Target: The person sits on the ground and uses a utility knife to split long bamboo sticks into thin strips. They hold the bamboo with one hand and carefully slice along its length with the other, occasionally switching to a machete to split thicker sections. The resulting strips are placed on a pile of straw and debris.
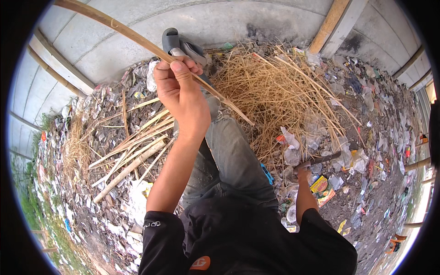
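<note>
My left hand (pixel 185 94) is closed around a long bamboo strip (pixel 121 28), held up over my legs with the thumb on top. The strip slants from the upper left down to a narrow end in the middle of the view, and a node shows near that end. Low on the right, my right hand (pixel 301 173) grips a knife with a long dark blade (pixel 324 158), well apart from the strip. The blade points right, just above the littered ground. My fingers on its handle are only partly visible.
A heap of thin bamboo shavings (pixel 266 87) lies ahead of my legs. Split bamboo strips (pixel 142 130) and a thicker bamboo piece (pixel 130 170) lie at left. Plastic litter covers the ground (pixel 376 183). Grey panel walls (pixel 220 20) with leaning posts (pixel 331 25) stand beyond my shoe (pixel 172 39).
</note>
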Action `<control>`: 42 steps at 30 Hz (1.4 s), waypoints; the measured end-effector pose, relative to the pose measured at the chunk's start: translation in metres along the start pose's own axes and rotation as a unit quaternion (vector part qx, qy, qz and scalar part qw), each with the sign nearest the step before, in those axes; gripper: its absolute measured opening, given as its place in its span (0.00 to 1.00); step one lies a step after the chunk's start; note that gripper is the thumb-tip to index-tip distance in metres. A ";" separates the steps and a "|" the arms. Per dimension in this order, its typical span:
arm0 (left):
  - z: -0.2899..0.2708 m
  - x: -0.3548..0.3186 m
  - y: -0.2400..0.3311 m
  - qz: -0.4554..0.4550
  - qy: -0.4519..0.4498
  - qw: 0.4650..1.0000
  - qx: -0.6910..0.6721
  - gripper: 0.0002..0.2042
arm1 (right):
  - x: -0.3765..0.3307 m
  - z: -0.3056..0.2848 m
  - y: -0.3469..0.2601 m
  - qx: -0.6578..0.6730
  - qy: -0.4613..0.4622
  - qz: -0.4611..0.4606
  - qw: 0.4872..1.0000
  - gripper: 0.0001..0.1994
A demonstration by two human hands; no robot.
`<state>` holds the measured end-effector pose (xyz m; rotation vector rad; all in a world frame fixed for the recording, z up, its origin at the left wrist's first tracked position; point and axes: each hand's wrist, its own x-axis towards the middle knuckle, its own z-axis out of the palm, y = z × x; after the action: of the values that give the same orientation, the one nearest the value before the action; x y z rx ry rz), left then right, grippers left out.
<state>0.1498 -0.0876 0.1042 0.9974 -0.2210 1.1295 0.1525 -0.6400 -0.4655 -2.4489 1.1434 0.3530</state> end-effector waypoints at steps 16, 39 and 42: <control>-0.036 -0.019 -0.058 -0.098 -0.272 0.879 0.378 0.03 | -0.008 -0.011 -0.051 -0.064 -0.137 0.007 0.989 0.42; -0.022 -0.004 -0.083 -0.075 -0.327 0.851 0.404 0.08 | -0.182 -0.216 -0.168 0.782 -0.178 0.089 0.590 0.11; -0.011 -0.001 -0.088 -0.090 -0.330 0.841 0.418 0.09 | -0.267 -0.238 -0.208 0.782 -0.207 -0.031 0.587 0.10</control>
<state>0.2192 -0.0863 0.0486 2.1450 -0.1703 0.6438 0.1576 -0.4518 -0.0970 -0.7070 0.5588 -0.1461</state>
